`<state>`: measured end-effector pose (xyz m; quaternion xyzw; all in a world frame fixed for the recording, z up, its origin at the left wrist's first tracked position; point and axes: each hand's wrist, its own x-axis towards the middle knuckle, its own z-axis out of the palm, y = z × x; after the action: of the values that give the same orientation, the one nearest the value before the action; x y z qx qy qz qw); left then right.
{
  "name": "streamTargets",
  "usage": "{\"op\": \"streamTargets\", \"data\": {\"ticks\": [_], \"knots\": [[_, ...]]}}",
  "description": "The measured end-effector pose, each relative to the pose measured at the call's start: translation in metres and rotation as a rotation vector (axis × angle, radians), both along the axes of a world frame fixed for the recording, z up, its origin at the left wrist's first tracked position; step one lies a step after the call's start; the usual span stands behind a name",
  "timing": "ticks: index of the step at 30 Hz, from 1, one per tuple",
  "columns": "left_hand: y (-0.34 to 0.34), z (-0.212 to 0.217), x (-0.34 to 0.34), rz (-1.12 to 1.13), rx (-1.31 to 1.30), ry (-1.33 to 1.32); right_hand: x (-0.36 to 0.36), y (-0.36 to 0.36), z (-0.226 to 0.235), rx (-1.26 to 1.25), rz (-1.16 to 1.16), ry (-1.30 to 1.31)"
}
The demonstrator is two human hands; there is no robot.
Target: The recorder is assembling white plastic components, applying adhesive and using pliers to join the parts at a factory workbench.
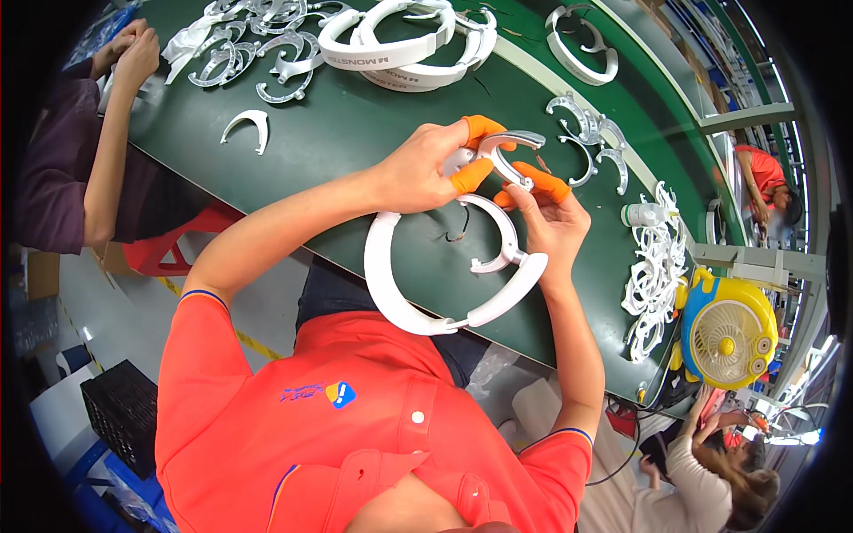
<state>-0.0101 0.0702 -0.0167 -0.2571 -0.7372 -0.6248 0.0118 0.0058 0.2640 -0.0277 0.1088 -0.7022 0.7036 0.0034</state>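
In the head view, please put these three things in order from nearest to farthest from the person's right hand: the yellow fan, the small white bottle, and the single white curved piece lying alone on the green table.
From the right hand:
1. Small white bottle, just to its right on the green table.
2. Yellow fan, lower right, at the table's end.
3. Single white curved piece, far to the left.

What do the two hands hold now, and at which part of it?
Both hands pinch one small curved silver-white arm piece: the left hand near its middle, the right hand at its lower end. The white headband hangs below.
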Motion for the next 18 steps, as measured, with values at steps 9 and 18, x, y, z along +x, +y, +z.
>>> {"op": "streamTargets", "data": {"ticks": [9, 18], "knots": [[0.002, -0.008, -0.004, 0.039, -0.015, 0.116, 0.001, 0.010, 0.006, 0.383, -0.129, 0.262], [0.001, -0.002, 0.000, -0.003, -0.187, 0.062, -0.028, 0.005, 0.045, 0.705, -0.134, 0.845]]}}
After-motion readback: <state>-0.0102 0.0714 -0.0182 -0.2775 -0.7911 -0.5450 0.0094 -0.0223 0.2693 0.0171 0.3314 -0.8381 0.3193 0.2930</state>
